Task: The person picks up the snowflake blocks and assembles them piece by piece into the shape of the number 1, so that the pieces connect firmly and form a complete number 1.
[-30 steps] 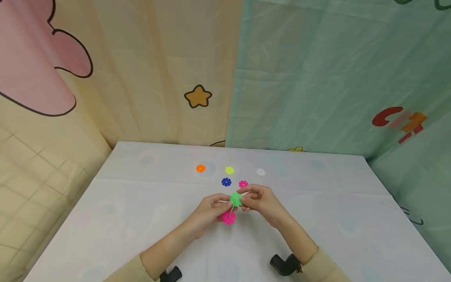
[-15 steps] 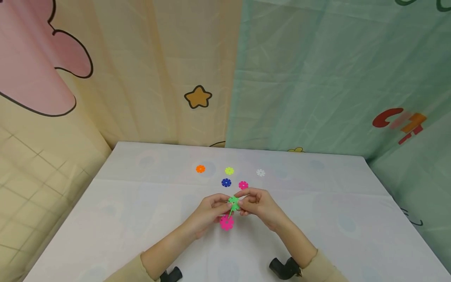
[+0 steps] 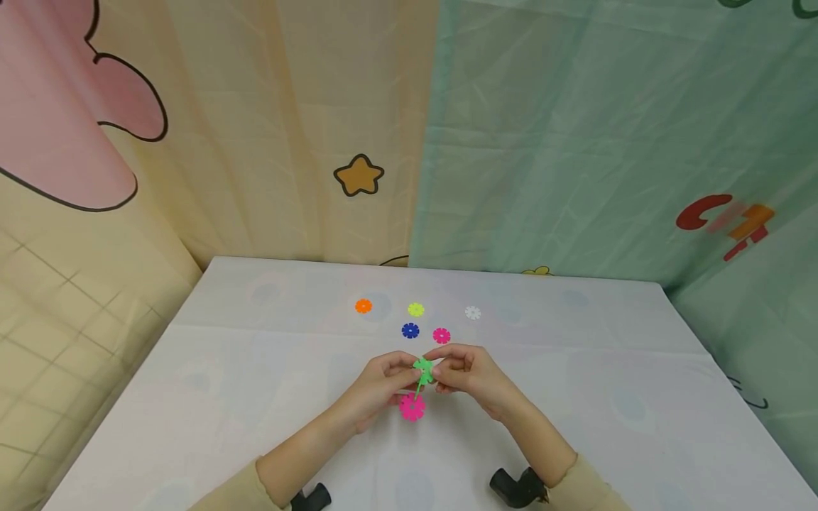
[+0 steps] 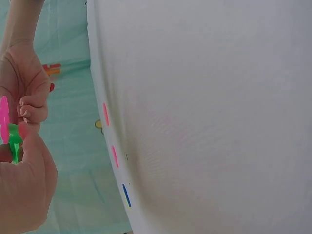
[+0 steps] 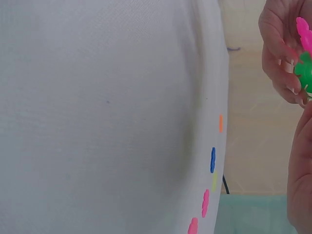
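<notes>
Above the table, both hands hold a small chain of notched snowflake discs. My left hand (image 3: pixel 378 387) pinches a green disc (image 3: pixel 422 370) from the left between thumb and fingers. My right hand (image 3: pixel 471 372) pinches the same green part from the right. Below it hangs a pink disc (image 3: pixel 412 407), joined through a green piece seen edge-on; whether that is a second green disc, I cannot tell. In the left wrist view the green part (image 4: pixel 15 139) sits at the thumb tip, beside the pink disc (image 4: pixel 4 119). Fingers partly hide the joint.
On the white table (image 3: pixel 255 397) beyond the hands lie orange (image 3: pixel 363 306), yellow (image 3: pixel 416 309), white (image 3: pixel 473 312), blue (image 3: pixel 410 331) and pink (image 3: pixel 442 336) discs. The right wrist view shows another pink disc (image 5: pixel 193 226). A black elbow-shaped piece (image 3: pixel 516 487) is near the right sleeve.
The green part has turned to a narrower angle and shifted slightly down and left. The pink disc hangs lower, and my right hand has lowered a little. The discs on the table stay put.
</notes>
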`<state>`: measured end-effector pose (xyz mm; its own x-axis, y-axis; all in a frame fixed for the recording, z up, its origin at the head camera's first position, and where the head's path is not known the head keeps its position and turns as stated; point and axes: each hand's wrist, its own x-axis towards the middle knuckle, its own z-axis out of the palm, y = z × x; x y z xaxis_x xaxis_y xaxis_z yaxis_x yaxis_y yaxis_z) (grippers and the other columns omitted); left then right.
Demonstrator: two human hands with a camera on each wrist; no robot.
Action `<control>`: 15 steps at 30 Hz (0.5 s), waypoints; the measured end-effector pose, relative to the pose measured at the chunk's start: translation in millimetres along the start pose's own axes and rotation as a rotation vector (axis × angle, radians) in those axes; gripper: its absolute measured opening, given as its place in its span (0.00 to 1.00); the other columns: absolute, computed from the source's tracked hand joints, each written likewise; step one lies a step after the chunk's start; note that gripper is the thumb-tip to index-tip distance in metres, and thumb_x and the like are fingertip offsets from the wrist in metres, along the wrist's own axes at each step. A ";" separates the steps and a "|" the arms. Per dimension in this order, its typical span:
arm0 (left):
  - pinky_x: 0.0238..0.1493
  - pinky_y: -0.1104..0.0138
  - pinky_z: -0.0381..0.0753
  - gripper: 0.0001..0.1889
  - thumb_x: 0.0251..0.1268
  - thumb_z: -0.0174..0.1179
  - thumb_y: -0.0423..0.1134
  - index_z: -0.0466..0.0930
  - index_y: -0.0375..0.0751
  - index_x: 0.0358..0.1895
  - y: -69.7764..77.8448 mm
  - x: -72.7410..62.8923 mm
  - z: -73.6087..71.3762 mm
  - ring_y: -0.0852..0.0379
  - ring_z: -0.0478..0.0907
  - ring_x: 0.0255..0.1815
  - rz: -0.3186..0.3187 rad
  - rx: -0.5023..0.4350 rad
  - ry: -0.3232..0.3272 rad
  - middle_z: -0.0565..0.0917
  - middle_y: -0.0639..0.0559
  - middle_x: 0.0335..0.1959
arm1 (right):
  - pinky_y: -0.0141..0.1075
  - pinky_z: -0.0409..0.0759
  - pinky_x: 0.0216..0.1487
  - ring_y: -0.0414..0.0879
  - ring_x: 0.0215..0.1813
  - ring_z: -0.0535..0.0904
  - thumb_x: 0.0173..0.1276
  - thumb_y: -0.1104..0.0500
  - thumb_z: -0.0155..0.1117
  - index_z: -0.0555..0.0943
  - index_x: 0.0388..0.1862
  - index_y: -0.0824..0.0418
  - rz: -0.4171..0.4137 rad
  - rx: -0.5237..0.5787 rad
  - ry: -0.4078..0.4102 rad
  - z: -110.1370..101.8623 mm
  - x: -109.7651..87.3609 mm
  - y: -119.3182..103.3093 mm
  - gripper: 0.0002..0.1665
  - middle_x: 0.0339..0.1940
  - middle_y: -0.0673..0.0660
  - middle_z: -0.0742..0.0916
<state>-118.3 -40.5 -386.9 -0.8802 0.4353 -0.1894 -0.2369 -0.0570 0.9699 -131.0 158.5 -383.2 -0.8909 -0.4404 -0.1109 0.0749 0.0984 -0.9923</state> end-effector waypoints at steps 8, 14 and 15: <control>0.40 0.66 0.79 0.14 0.66 0.54 0.36 0.74 0.29 0.48 -0.3 0.9 1.5 0.57 0.78 0.36 0.010 0.014 0.043 0.82 0.50 0.34 | 0.37 0.81 0.42 0.46 0.33 0.81 0.64 0.63 0.62 0.72 0.54 0.76 0.021 -0.010 0.020 -8.5 -4.7 0.6 0.23 0.32 0.54 0.85; 0.36 0.67 0.77 0.14 0.65 0.55 0.38 0.74 0.30 0.47 -0.2 0.5 1.5 0.56 0.78 0.36 0.002 0.018 0.070 0.83 0.49 0.34 | 0.39 0.81 0.43 0.47 0.35 0.81 0.64 0.62 0.63 0.72 0.53 0.77 0.052 -0.017 0.053 -18.0 -8.8 5.1 0.24 0.32 0.54 0.85; 0.36 0.68 0.77 0.14 0.66 0.55 0.38 0.74 0.31 0.47 -0.2 0.2 1.3 0.56 0.78 0.36 0.000 0.020 0.074 0.83 0.49 0.34 | 0.39 0.81 0.43 0.48 0.35 0.81 0.64 0.62 0.63 0.72 0.53 0.77 0.057 -0.018 0.063 -20.0 -9.2 6.1 0.24 0.32 0.54 0.85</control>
<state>-117.9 -39.2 -387.0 -0.9083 0.3677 -0.1995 -0.2293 -0.0389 0.9726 -131.3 181.0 -387.1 -0.9120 -0.3764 -0.1629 0.1188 0.1378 -0.9833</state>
